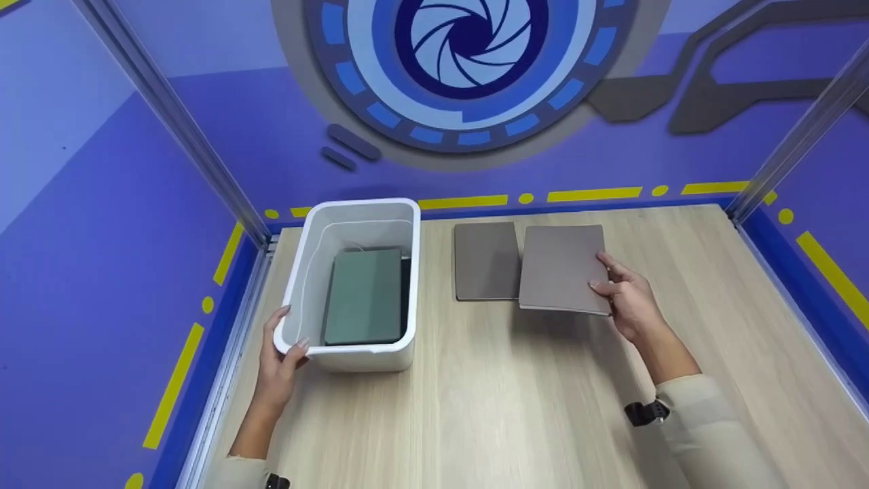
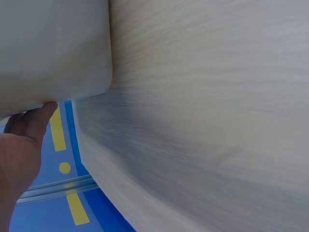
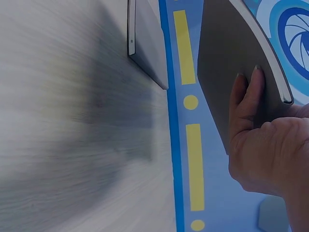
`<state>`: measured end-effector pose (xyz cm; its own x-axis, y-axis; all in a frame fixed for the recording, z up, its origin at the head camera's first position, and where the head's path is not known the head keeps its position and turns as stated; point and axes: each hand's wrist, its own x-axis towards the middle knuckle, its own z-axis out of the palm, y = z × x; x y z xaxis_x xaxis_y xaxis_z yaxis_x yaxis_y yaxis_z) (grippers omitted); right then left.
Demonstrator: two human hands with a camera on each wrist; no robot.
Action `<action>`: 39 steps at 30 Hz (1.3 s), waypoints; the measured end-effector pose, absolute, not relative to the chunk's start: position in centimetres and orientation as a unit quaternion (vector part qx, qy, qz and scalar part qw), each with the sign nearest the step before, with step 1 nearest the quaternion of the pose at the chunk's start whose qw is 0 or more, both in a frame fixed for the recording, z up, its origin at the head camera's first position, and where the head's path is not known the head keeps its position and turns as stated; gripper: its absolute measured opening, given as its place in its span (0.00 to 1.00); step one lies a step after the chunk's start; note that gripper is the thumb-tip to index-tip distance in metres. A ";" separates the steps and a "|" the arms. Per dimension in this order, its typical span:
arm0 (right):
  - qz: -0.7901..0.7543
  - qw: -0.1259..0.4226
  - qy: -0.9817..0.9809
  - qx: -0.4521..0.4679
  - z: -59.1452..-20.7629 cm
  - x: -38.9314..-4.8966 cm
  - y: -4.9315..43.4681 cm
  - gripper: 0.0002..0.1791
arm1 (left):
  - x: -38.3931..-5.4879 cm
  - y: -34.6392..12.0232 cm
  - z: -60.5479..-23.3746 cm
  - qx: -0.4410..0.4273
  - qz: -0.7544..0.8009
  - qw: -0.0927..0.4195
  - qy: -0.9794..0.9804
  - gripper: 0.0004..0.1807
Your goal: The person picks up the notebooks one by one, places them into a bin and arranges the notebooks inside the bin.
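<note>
My left hand (image 1: pixel 277 363) grips the near left corner of a white plastic bin (image 1: pixel 358 360), thumb over the rim. Inside the bin lies a green notebook (image 1: pixel 365 295), with something dark partly hidden beneath it. At the right, my right hand (image 1: pixel 633 299) holds a grey-brown notebook (image 1: pixel 560 265) by its right edge, thumb on the cover and fingers underneath. The right wrist view shows this notebook (image 3: pixel 227 63) raised off the table, its page edges facing the camera. A second grey-brown notebook (image 1: pixel 485 261) lies flat on the table, just left of the held one.
The wood-grain table (image 1: pixel 475 407) meets a blue printed back wall (image 1: pixel 475 183) right behind the bin and notebooks. Side walls with metal posts (image 1: pixel 176 129) stand at left and right. Black bands (image 1: pixel 646 412) are worn on the wrists.
</note>
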<state>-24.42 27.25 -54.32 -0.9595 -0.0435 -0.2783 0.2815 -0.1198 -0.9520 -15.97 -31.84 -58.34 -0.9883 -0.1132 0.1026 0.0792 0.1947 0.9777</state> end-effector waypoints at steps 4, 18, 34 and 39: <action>-0.745 0.110 0.652 0.088 -54.2 -24.5 27.2 0.44 | -15.9 -31.9 -58.4 0.015 -0.632 0.073 -0.772 0.38; -0.748 0.111 0.648 0.090 -54.0 -24.6 27.1 0.44 | -16.1 -31.9 -58.5 0.021 -0.629 0.071 -0.774 0.38; -0.762 0.117 0.632 0.084 -53.4 -24.5 27.3 0.43 | -16.0 -31.9 -58.4 0.015 -0.631 0.077 -0.772 0.38; -0.762 0.116 0.632 0.081 -53.3 -24.4 27.2 0.43 | -15.9 -31.9 -58.3 0.014 -0.632 0.074 -0.771 0.38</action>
<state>-24.43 27.18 -53.30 -0.9600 -0.0738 -0.2702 0.2792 -0.1738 -0.9444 -15.94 -31.85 -58.26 -0.9886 -0.1155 0.0965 0.0719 0.2011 0.9769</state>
